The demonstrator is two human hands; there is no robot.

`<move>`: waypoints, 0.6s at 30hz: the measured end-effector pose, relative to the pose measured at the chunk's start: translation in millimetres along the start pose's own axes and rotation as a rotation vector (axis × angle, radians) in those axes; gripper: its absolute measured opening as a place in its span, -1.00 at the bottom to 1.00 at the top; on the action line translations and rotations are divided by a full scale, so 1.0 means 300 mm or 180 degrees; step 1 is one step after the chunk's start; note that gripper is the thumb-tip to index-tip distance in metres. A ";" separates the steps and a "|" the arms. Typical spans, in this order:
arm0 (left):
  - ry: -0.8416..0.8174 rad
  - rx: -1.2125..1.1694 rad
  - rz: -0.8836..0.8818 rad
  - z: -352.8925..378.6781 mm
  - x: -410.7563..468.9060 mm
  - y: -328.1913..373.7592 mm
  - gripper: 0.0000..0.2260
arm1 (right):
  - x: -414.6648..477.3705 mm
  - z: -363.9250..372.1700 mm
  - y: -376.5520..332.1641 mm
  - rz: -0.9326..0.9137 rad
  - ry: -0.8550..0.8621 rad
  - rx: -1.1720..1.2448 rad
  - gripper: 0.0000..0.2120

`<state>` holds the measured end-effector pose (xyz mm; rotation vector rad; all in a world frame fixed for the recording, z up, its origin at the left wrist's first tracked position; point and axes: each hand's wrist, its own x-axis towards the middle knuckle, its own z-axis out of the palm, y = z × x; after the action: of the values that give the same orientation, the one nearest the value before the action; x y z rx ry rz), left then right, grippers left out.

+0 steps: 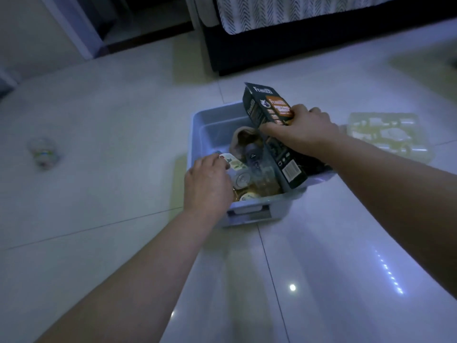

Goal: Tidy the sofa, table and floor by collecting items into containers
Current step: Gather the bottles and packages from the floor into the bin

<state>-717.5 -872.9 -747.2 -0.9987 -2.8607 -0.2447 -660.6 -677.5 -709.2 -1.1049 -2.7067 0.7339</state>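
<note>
While my right hand (300, 131) grips the dark carton (272, 134) tilted over the grey bin (249, 211) mid-frame, my left hand (207, 181) reaches inside, fingers curled among cans; can't tell if they're holding anything.

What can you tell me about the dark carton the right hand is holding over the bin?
The dark carton is a tall rectangular box, apparently cardboard, with an orange label panel, white lettering and a barcode near its lower end. It leans tilted, top toward the sofa, lower end inside the grey bin by the near right corner. The right hand grips its upper half.
</note>
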 end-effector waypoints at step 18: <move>-0.0539 -0.0110 0.0002 0.096 -0.051 -0.156 -0.39 | -0.018 0.312 -0.174 -0.0213 0.0309 -0.0755 -0.56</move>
<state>-736.1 -913.0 -783.1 -1.0754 -3.0169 -0.2201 -716.6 -749.7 -765.4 -1.0585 -2.7846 0.3459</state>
